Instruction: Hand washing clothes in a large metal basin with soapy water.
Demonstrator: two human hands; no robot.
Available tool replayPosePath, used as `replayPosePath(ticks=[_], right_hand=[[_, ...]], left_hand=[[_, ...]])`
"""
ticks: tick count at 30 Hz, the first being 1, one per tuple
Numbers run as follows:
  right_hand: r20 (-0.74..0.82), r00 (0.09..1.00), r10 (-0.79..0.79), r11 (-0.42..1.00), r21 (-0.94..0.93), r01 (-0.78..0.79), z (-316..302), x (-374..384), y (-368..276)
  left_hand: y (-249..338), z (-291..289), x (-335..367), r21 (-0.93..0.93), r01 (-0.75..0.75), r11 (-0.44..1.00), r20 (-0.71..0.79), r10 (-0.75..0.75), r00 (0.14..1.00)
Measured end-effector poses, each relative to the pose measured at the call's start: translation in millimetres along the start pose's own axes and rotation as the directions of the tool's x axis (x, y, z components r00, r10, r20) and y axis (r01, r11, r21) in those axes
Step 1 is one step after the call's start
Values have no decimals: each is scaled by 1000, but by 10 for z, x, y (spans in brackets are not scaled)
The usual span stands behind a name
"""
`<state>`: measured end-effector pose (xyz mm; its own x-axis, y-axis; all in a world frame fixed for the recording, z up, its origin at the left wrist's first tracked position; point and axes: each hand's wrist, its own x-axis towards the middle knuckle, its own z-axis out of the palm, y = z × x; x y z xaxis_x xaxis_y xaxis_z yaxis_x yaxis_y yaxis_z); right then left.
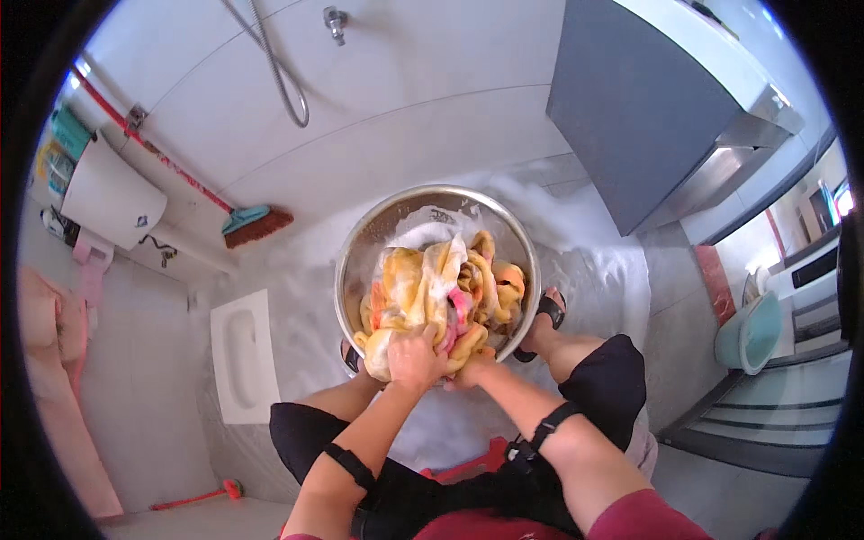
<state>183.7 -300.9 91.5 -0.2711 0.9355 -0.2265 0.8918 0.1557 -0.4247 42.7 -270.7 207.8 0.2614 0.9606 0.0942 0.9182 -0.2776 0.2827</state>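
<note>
A large round metal basin (529,236) stands on the sudsy floor between my feet. Heaped in it is a bulky wet yellow cloth (412,279) with orange and pink patches and foam on it. My left hand (416,360) grips a bunched fold at the basin's near side. Just to its right, my right hand (472,369) is closed on another fold at the near rim. The cloth covers part of the right fingers, and the bottom of the basin is hidden.
A white squat toilet (272,355) lies left of the basin. Beyond it, a red-handled broom (256,225) leans by the wall. A grey cabinet (630,117) stands far right, a pale-green tub (751,335) at the right. Foamy water (598,292) spreads over the floor.
</note>
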Motion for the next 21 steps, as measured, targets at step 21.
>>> replayPosePath(ticks=[21], right_hand=[[250, 968, -33, 981, -176, 79, -680, 1907, -181]], left_hand=[[-424, 1103, 417, -348, 82, 934, 97, -51, 994]])
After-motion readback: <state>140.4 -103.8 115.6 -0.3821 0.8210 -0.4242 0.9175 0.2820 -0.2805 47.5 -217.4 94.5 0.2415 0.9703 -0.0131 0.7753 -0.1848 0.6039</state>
